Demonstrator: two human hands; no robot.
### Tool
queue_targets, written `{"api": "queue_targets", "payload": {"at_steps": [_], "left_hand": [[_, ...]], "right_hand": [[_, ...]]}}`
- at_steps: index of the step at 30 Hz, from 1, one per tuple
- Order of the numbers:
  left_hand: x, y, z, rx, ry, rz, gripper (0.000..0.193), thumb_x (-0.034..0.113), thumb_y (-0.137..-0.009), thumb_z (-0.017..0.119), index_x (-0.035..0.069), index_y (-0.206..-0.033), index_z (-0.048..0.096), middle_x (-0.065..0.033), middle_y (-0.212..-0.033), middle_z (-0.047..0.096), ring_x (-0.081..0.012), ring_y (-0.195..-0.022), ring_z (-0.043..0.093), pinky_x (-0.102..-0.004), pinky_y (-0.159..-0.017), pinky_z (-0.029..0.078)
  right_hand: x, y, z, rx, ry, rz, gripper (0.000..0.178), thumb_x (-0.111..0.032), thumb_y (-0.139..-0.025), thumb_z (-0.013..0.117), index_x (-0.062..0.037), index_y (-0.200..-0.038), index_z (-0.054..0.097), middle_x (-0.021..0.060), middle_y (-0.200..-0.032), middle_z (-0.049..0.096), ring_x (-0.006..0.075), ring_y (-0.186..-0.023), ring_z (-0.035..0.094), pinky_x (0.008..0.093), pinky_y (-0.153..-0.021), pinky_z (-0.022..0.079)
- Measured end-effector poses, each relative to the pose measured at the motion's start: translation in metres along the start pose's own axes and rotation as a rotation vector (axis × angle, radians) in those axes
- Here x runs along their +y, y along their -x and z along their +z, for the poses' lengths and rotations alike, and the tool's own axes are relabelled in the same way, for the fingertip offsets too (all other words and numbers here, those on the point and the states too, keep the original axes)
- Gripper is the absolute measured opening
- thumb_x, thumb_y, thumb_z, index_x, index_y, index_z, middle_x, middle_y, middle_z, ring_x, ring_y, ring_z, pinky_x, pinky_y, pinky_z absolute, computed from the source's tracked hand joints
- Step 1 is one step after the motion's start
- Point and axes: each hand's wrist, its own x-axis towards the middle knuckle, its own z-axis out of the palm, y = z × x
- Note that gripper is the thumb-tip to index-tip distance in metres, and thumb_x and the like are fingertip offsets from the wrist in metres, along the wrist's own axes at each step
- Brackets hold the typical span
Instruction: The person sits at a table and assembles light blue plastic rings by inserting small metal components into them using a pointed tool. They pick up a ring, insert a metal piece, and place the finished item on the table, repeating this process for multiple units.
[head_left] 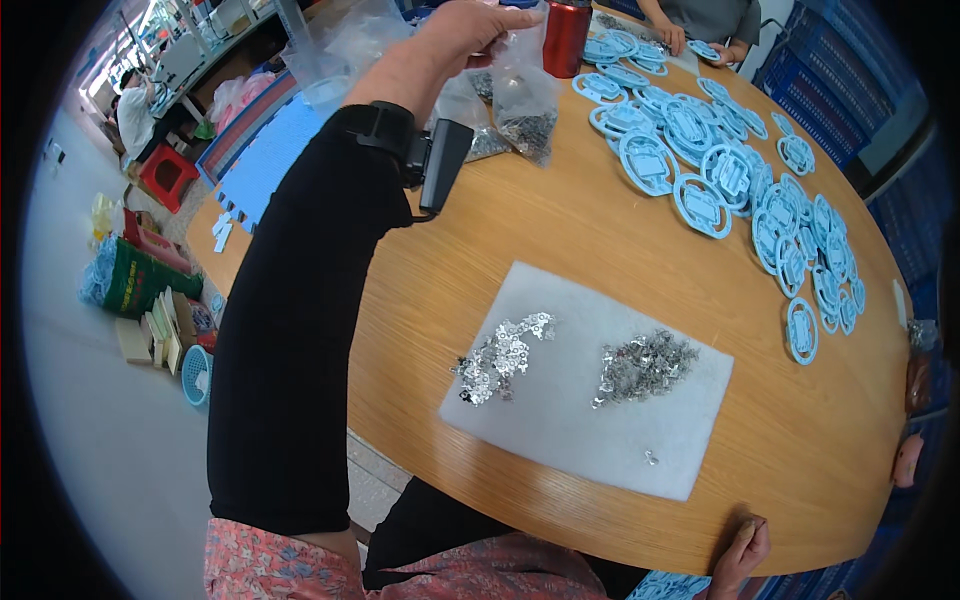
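Observation:
My left hand [470,38] reaches to the far side of the table, its fingers closed on the gathered top of a clear plastic bag [525,95]. Small dark metal parts fill the bottom of that bag. At the near right table edge rests my right hand [742,550], fingers curled in; whatever they may hold is hidden. Between my arms lies a white foam mat [570,440]. On it are a pile of shiny flat metal pieces [503,358] at left, a pile of small metal clips [645,368] at right, and one loose small piece [651,457] near the front.
Many light blue oval plastic parts [702,205] cover the table's right and far side. A red metal bottle [567,38] stands beside the bags. Another person's hand [672,38] works across the table. A blue foam mat [265,165] lies at left; blue crates [830,80] are stacked behind.

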Motion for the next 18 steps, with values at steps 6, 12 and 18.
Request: {"api": "queue_targets", "payload": {"at_steps": [6,12,18], "left_hand": [[-0.001,-0.005,0.003,-0.045,0.206,-0.145,0.034,0.046,-0.088,0.074,0.015,-0.081,0.065,0.0044,-0.072,0.054,-0.0099,-0.071,0.052,-0.0307,-0.073,0.044],[0.009,-0.005,0.017,-0.013,0.252,-0.112,0.031,0.042,-0.094,0.067,0.012,-0.086,0.064,0.0023,-0.077,0.058,-0.0113,-0.075,0.056,-0.0313,-0.08,0.048],[0.008,-0.027,-0.005,-0.104,0.108,0.003,0.041,0.042,-0.092,0.064,0.002,-0.09,0.069,-0.0093,-0.081,0.066,-0.0205,-0.077,0.066,-0.0342,-0.069,0.056]], "right_hand": [[0.024,0.003,0.014,0.094,-0.139,-0.079,0.031,-0.015,-0.104,0.046,-0.0025,-0.076,0.04,0.0002,-0.069,0.035,0.0105,-0.068,0.032,0.029,-0.059,0.03],[0.023,0.002,0.014,0.091,-0.099,-0.075,0.031,-0.014,-0.104,0.046,-0.0024,-0.076,0.041,0.0002,-0.069,0.034,0.0101,-0.067,0.032,0.0288,-0.057,0.029],[0.024,-0.001,0.014,0.071,-0.113,-0.099,0.032,-0.016,-0.104,0.049,-0.002,-0.076,0.042,0.0001,-0.069,0.035,0.0105,-0.065,0.032,0.0297,-0.056,0.029]]}}
